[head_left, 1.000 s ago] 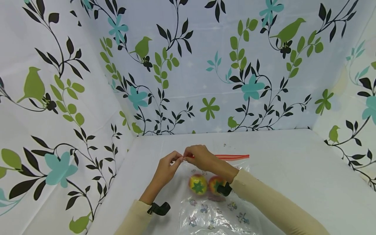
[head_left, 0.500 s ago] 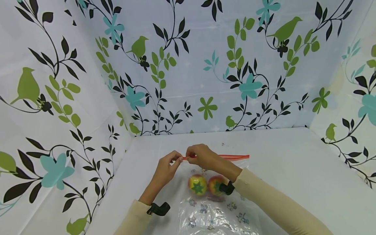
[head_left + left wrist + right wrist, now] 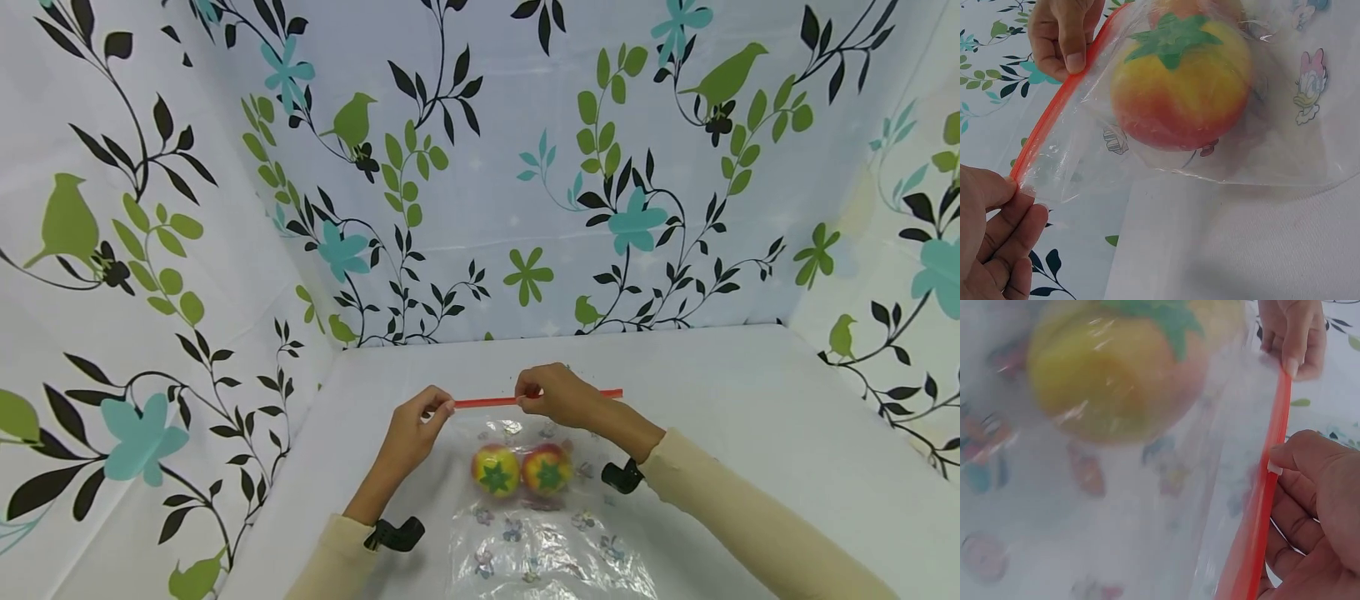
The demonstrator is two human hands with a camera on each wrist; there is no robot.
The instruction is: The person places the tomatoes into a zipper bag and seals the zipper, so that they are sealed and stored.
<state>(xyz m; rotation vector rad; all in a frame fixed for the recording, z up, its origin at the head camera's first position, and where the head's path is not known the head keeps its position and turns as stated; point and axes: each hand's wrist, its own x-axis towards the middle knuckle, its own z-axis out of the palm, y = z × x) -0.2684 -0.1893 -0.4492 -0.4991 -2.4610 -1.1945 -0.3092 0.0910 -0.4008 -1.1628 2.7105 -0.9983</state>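
A clear slider zip bag [image 3: 517,533] printed with small cartoon figures lies on the white table. Inside it sit two round yellow-red fruits [image 3: 495,470] with green star-shaped tops, like toy tomatoes. My left hand [image 3: 411,429] pinches the left end of the red zip strip [image 3: 1054,119] between thumb and fingers. Partway along that strip, my right hand [image 3: 558,394] pinches the small white slider [image 3: 1274,468]. Between the two hands the strip runs straight, and its right end shows past my right wrist.
White table surface [image 3: 720,400] surrounds the bag. Behind and at both sides hangs cloth [image 3: 480,192] patterned with leaves, birds and flowers. A black camera mount [image 3: 395,534] is strapped at the left wrist, another [image 3: 622,477] at the right.
My right hand has moved rightward along the red strip, away from my left hand, which keeps its pinch at the left end. The bag has shifted slightly left.
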